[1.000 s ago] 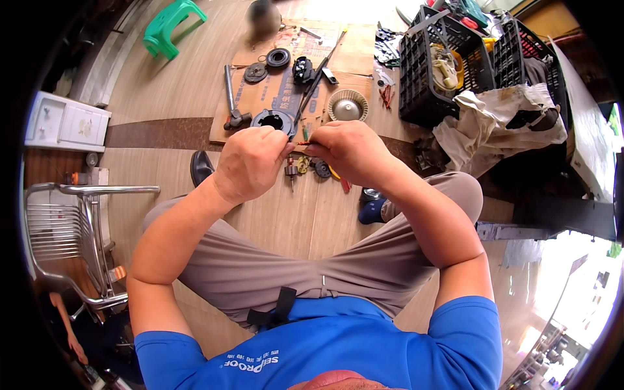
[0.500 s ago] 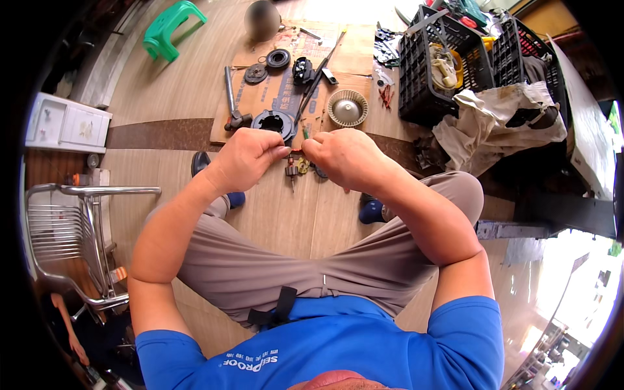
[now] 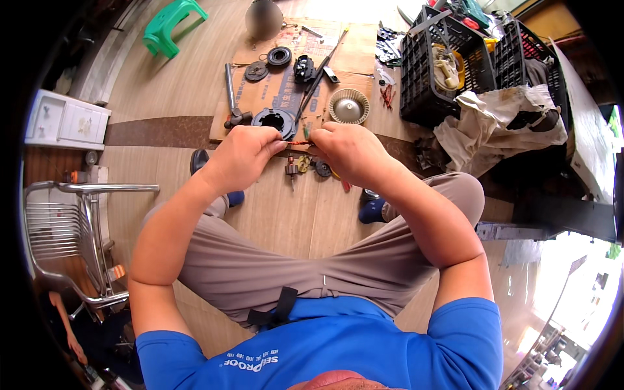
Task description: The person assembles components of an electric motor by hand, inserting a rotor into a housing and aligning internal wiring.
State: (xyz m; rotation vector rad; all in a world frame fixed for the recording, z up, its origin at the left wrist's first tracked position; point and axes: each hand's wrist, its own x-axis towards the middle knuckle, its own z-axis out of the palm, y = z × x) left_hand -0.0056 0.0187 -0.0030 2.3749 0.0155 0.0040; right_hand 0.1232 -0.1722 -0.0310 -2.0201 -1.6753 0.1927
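My left hand (image 3: 247, 156) and my right hand (image 3: 344, 149) are raised close together over the front of the cardboard sheet (image 3: 292, 42), each pinching a short reddish-brown twisted wire (image 3: 298, 142) stretched between the fingertips. Just behind my left hand lies a dark ring-shaped housing (image 3: 273, 118). Below the wire are a copper motor armature (image 3: 291, 169) with a shaft and a dark round part (image 3: 322, 169), partly beside my right hand. A pale finned fan wheel (image 3: 348, 106) sits behind my right hand.
A hammer (image 3: 231, 97), black round parts (image 3: 279, 56) and a long dark tool (image 3: 315, 81) lie on the cardboard. Black crates (image 3: 422, 88) with a pale cloth (image 3: 487, 127) stand right. A green stool (image 3: 172, 23), metal chair (image 3: 58, 240) and another person's arm (image 3: 65, 318) are left.
My hands have shifted slightly, dipping and then rising a little. The reddish wire now shows in a longer stretch between my fingertips.
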